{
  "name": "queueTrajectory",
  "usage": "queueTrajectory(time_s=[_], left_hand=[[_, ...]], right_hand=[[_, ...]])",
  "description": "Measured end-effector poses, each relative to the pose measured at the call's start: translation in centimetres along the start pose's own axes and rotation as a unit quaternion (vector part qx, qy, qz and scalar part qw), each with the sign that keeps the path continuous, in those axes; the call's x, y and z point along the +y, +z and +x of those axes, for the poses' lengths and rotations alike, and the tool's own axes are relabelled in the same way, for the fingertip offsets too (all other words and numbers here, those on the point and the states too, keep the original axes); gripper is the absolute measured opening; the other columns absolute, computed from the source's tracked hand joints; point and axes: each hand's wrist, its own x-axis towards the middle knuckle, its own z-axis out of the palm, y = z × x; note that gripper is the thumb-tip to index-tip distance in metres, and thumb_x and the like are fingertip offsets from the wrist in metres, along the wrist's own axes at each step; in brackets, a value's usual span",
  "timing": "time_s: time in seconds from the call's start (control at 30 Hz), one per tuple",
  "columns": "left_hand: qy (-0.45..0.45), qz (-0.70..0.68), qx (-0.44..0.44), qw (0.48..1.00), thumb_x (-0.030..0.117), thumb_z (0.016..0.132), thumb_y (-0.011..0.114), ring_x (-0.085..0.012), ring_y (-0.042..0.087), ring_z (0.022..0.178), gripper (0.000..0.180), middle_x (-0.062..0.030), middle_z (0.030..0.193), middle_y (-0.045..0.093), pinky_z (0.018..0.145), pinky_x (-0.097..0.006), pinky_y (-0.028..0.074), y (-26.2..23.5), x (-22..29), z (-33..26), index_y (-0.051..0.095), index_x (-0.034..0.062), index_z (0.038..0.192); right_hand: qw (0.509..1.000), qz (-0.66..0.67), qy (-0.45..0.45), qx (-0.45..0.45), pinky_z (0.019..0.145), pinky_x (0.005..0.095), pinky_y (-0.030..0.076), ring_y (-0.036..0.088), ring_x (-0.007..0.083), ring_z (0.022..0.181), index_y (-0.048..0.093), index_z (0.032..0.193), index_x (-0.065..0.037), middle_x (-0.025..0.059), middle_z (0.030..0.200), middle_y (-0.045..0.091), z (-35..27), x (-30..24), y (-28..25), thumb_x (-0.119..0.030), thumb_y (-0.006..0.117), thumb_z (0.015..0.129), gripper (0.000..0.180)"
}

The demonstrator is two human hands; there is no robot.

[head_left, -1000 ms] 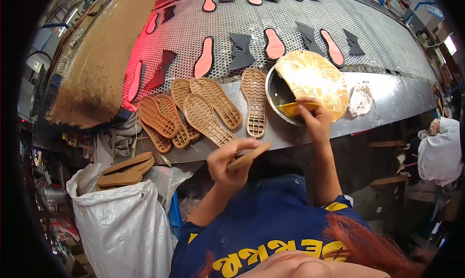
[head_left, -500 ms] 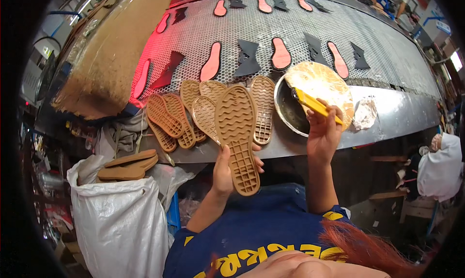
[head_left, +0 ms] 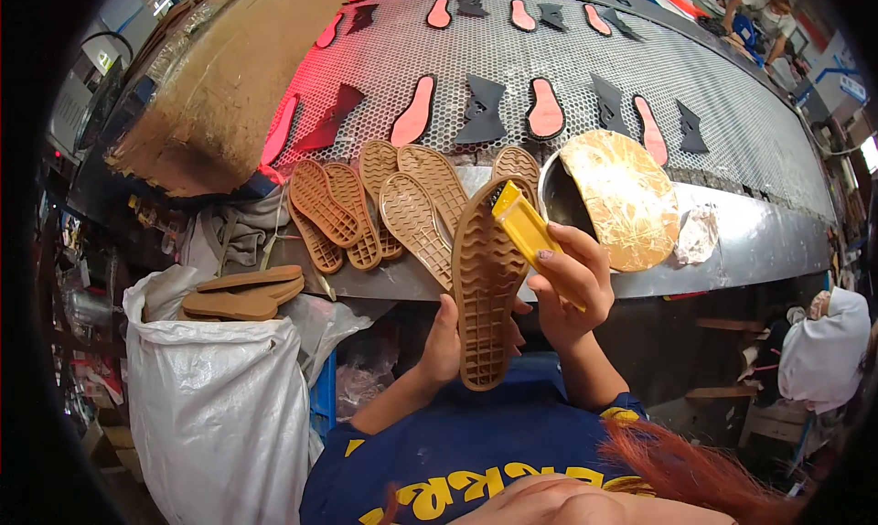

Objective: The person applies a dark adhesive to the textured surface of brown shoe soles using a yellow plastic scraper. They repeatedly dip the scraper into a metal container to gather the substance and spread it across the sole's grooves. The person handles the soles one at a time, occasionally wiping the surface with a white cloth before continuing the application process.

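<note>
We've got one tan ridged rubber sole [head_left: 485, 287] gripped upright in our left hand [head_left: 445, 347], our right hand [head_left: 572, 283] closed around the yellow plastic brush [head_left: 526, 228] at its toe, while a fan of tan soles [head_left: 384, 209] waits on the metal worktop [head_left: 759, 241].

Both forearms are raised from the lower edge, bent at the elbows. The left hand [head_left: 445, 342] is cupped upward, fingers curled closed. The right hand [head_left: 574, 283] is clenched, thumb pressed forward.

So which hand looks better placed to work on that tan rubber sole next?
Probably the right hand: it grips the yellow brush at the tan rubber sole, while the left hand just holds the sole up.
</note>
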Motion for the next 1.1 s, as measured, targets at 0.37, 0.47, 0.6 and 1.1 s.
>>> queueTrajectory(time_s=[0.37, 0.47, 0.6, 1.1], left_hand=[[0.013, -0.016, 0.018, 1.000, 0.075, 0.086, 0.014, -0.0237, 0.063, 0.089, 0.087, -0.0152, 0.115, 0.056, 0.070, -0.037, 0.057, -0.3, 0.9, -0.5, 0.033, 0.0073, 0.136], [0.034, 0.001, 0.056, 0.998, 0.075, 0.086, 0.013, -0.0254, 0.064, 0.090, 0.084, -0.0161, 0.117, 0.054, 0.068, -0.041, 0.059, -0.3, 1.6, -0.5, 0.027, 0.0110, 0.138], [0.046, -0.024, 0.107, 0.993, 0.073, 0.088, 0.012, -0.0264, 0.064, 0.091, 0.080, -0.0184, 0.119, 0.053, 0.065, -0.041, 0.060, -0.7, 2.1, -0.1, 0.025, 0.0122, 0.139], [0.071, -0.086, 0.120, 0.986, 0.072, 0.089, 0.011, -0.0239, 0.065, 0.070, 0.087, -0.0245, 0.103, 0.061, 0.062, -0.033, 0.056, -2.8, 2.3, 1.7, 0.040, 0.0014, 0.131]], right_hand=[[0.993, 0.090, -0.012, -0.078, 0.078, 0.0346, 0.054, 0.065, 0.0319, 0.094, 0.060, 0.098, 0.003, 0.0247, 0.109, 0.061, -0.2, -0.5, 0.2, -0.015, 0.073, 0.082, 0.028], [0.983, 0.129, 0.020, -0.132, 0.080, 0.0353, 0.053, 0.065, 0.0326, 0.094, 0.058, 0.098, 0.002, 0.0251, 0.107, 0.062, -0.4, -0.6, 0.0, -0.014, 0.073, 0.081, 0.028], [0.967, 0.186, 0.048, -0.167, 0.080, 0.0359, 0.053, 0.065, 0.0335, 0.093, 0.057, 0.098, 0.002, 0.0246, 0.105, 0.063, -1.2, -1.0, -0.3, -0.011, 0.074, 0.078, 0.029], [0.932, 0.228, 0.057, -0.275, 0.074, 0.0345, 0.053, 0.065, 0.0341, 0.088, 0.056, 0.099, -0.001, 0.0223, 0.102, 0.063, -2.2, -3.0, -1.7, -0.012, 0.074, 0.077, 0.031]])
